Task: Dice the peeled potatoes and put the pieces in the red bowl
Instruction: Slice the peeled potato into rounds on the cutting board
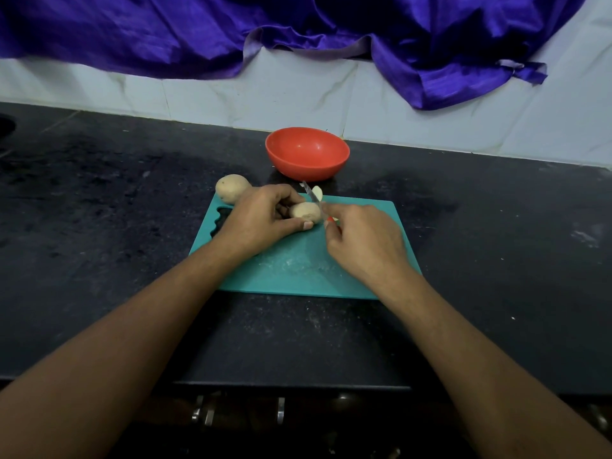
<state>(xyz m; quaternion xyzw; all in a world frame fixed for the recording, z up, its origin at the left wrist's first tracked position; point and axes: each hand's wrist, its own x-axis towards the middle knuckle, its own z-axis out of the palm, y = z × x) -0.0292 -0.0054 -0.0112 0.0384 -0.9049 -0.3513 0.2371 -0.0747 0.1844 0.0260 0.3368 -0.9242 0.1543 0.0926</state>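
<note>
Head view of a dark counter [99, 200]. A teal board [298, 270] lies at centre, with the red bowl [307, 154] beyond its far edge at 12 o'clock, apart from it; nothing shows inside the bowl. The left hand [261, 215] grips a potato [306, 212] on the board's far part, fingers curled over it and thumb along its near side. The right hand [361, 240], at 3 o'clock of that potato, is curled round a knife [311, 195] whose blade runs toward 11 o'clock across the potato's right end; a bit of red handle shows at the fingers. A pale cut piece [318, 193] lies at the board's far edge, just past the blade. A second potato [231, 188] sits whole at the board's 10 o'clock corner. Tiled wall [397, 104] and purple cloth [165, 34] stand behind.
</note>
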